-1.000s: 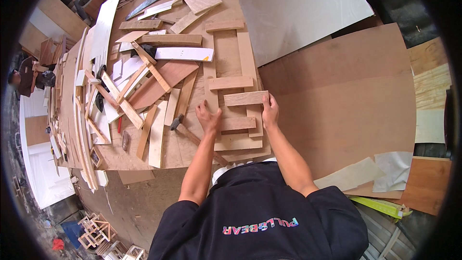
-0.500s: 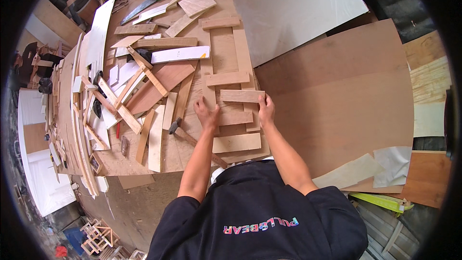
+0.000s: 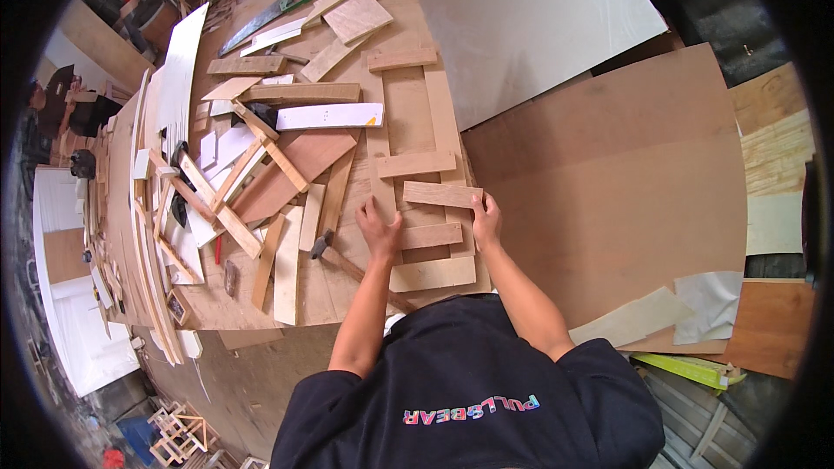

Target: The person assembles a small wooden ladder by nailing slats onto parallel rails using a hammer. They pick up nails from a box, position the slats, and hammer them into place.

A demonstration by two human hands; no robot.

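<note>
A ladder-like frame of two long wooden rails with several short crosspieces (image 3: 417,164) lies along the right side of the bench. My right hand (image 3: 487,222) is closed on the right end of a loose wooden slat (image 3: 441,194), held slightly tilted across the frame between two crosspieces. My left hand (image 3: 380,230) rests on the left rail (image 3: 379,135), its fingers apart, near the left end of a lower crosspiece (image 3: 432,235). Left of that hand lies a hammer (image 3: 323,247), its wooden handle passing partly beneath my left forearm. The nearest crosspiece (image 3: 433,274) is a paler board.
Wood offcuts, including a white board (image 3: 330,115), cover the bench's left and middle. A green-handled handsaw (image 3: 265,17) lies at the far end. A large brown sheet (image 3: 599,200) and a white panel (image 3: 530,26) are right of the bench.
The whole scene sits slightly lower in the picture. The slat in my right hand has tilted a little, its right end lower. My left hand stays on the left rail.
</note>
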